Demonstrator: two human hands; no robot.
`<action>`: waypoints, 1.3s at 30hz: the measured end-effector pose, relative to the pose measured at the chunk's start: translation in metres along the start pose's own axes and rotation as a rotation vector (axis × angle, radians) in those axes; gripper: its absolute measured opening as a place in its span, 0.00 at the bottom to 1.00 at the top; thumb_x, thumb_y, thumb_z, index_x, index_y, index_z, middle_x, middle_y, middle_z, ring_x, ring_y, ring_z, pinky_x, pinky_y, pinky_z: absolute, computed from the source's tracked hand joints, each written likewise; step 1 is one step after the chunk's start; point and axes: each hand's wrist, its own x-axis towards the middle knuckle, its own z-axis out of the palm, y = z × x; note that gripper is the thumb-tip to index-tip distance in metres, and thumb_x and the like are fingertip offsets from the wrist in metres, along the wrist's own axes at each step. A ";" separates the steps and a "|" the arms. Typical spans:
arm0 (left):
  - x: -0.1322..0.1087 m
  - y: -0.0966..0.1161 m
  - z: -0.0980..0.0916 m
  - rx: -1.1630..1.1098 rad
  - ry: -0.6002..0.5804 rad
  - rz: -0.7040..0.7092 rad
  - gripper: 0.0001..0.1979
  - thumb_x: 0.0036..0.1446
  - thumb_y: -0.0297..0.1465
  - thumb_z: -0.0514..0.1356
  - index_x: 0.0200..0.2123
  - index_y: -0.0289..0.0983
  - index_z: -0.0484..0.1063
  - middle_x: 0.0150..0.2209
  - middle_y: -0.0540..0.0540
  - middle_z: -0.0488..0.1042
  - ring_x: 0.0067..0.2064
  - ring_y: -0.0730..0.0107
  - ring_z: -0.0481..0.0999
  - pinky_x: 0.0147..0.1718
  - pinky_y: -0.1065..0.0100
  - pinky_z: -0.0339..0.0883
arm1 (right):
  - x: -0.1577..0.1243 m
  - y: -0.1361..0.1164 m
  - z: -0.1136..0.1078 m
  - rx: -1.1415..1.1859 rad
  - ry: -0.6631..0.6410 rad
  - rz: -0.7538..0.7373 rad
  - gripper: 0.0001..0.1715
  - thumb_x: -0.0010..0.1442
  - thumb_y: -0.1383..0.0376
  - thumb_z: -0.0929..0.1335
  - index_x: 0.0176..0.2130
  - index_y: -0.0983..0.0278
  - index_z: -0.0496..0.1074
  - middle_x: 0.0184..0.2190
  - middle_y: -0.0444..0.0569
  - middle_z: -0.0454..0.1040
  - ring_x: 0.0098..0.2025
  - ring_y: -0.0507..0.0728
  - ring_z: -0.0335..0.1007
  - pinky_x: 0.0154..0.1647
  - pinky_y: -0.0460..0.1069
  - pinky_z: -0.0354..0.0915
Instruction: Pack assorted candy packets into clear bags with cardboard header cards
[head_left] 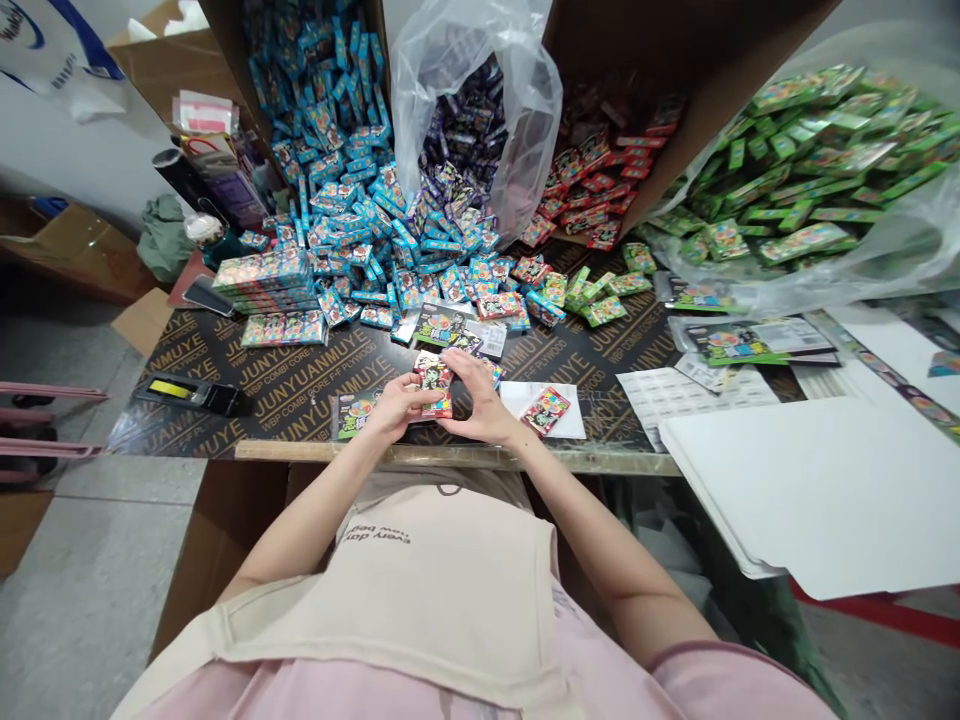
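Observation:
At the front middle of the table, my left hand [399,404] pinches a small red printed box [433,376] between thumb and fingers. My right hand [480,398] curves around the other side of it, its fingers at the far edge and its thumb near the close edge. Part of the box and whatever lies under the right palm are hidden. A printed card in a clear sleeve [351,412] lies beneath the left hand. Another red box [546,410] rests on white paper [576,420] to the right. Beyond the hands lies a green-and-black printed card [491,338].
Loose blue boxes [360,210] heap up at the back, beside purple ones [465,130] in a plastic bag, red ones [592,180] in a carton and bagged green ones [810,170]. A tape dispenser [191,392] sits left; white sheets [817,490] overhang the right edge.

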 end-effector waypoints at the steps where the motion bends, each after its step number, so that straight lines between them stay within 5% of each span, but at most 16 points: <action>1: 0.000 -0.001 -0.003 0.068 -0.021 0.013 0.28 0.32 0.32 0.74 0.39 0.34 0.69 0.29 0.47 0.78 0.28 0.68 0.78 0.32 0.65 0.73 | 0.000 0.002 -0.001 0.011 -0.005 -0.002 0.48 0.49 0.57 0.71 0.65 0.58 0.53 0.61 0.56 0.61 0.63 0.68 0.54 0.62 0.63 0.51; 6: 0.002 0.000 -0.040 0.831 0.066 0.429 0.36 0.41 0.41 0.71 0.53 0.37 0.67 0.42 0.40 0.77 0.47 0.54 0.76 0.50 0.53 0.65 | -0.005 0.018 -0.013 -0.089 0.070 0.117 0.44 0.46 0.56 0.73 0.60 0.59 0.61 0.53 0.55 0.68 0.57 0.67 0.61 0.57 0.61 0.54; 9: 0.003 -0.003 -0.062 1.348 -0.040 0.587 0.47 0.33 0.39 0.74 0.60 0.40 0.63 0.54 0.38 0.69 0.58 0.45 0.65 0.59 0.47 0.52 | -0.013 0.029 -0.014 -0.160 0.066 0.139 0.45 0.46 0.53 0.74 0.59 0.60 0.61 0.53 0.55 0.69 0.56 0.67 0.63 0.59 0.61 0.49; 11: 0.004 -0.007 -0.069 1.513 -0.095 0.601 0.51 0.35 0.37 0.73 0.63 0.41 0.58 0.54 0.38 0.68 0.57 0.45 0.65 0.59 0.47 0.51 | -0.018 0.033 -0.012 -0.201 0.032 0.133 0.46 0.46 0.50 0.75 0.60 0.60 0.61 0.53 0.55 0.70 0.56 0.67 0.63 0.61 0.62 0.45; 17: 0.000 -0.006 -0.063 1.454 -0.084 0.703 0.55 0.41 0.35 0.69 0.68 0.39 0.42 0.55 0.38 0.67 0.55 0.49 0.66 0.56 0.51 0.56 | -0.023 0.027 -0.013 -0.175 0.001 0.119 0.48 0.47 0.48 0.74 0.61 0.58 0.59 0.56 0.55 0.69 0.59 0.67 0.62 0.63 0.63 0.39; 23: -0.004 -0.002 -0.057 1.318 -0.191 0.710 0.56 0.41 0.34 0.70 0.68 0.40 0.41 0.56 0.38 0.66 0.58 0.49 0.65 0.58 0.51 0.56 | -0.023 0.024 -0.014 0.073 -0.091 0.115 0.58 0.43 0.46 0.76 0.64 0.58 0.52 0.58 0.56 0.66 0.60 0.66 0.63 0.64 0.64 0.41; 27: -0.002 -0.004 -0.055 1.280 -0.125 0.734 0.56 0.41 0.34 0.70 0.68 0.41 0.41 0.56 0.39 0.66 0.57 0.51 0.67 0.57 0.52 0.59 | -0.025 0.021 -0.011 0.031 0.042 0.146 0.64 0.39 0.44 0.76 0.65 0.59 0.51 0.61 0.58 0.63 0.63 0.67 0.57 0.63 0.62 0.45; 29: -0.002 -0.004 -0.053 1.259 -0.081 0.725 0.56 0.41 0.34 0.70 0.68 0.41 0.41 0.56 0.40 0.67 0.56 0.52 0.68 0.56 0.53 0.60 | -0.027 0.015 -0.009 0.015 0.123 0.184 0.59 0.45 0.44 0.74 0.66 0.59 0.49 0.57 0.56 0.68 0.61 0.65 0.59 0.63 0.61 0.47; 33: -0.001 -0.005 -0.047 1.262 -0.094 0.712 0.56 0.42 0.34 0.69 0.68 0.42 0.40 0.56 0.41 0.67 0.55 0.53 0.69 0.55 0.54 0.61 | -0.024 0.014 -0.012 0.032 0.005 0.121 0.36 0.62 0.52 0.65 0.64 0.57 0.54 0.49 0.50 0.76 0.57 0.60 0.64 0.63 0.60 0.46; 35: -0.001 -0.007 -0.045 1.286 -0.097 0.706 0.56 0.42 0.34 0.69 0.68 0.42 0.39 0.56 0.40 0.67 0.55 0.53 0.68 0.55 0.54 0.61 | -0.015 0.034 -0.024 -0.062 0.141 0.178 0.30 0.62 0.52 0.64 0.60 0.58 0.62 0.52 0.52 0.74 0.57 0.61 0.63 0.61 0.60 0.49; 39: 0.002 -0.014 -0.045 1.414 -0.120 0.662 0.54 0.41 0.34 0.70 0.68 0.40 0.45 0.54 0.39 0.68 0.54 0.51 0.68 0.54 0.52 0.61 | 0.008 0.107 -0.068 -0.350 0.616 0.541 0.32 0.58 0.52 0.66 0.57 0.64 0.66 0.57 0.60 0.68 0.57 0.67 0.61 0.57 0.63 0.53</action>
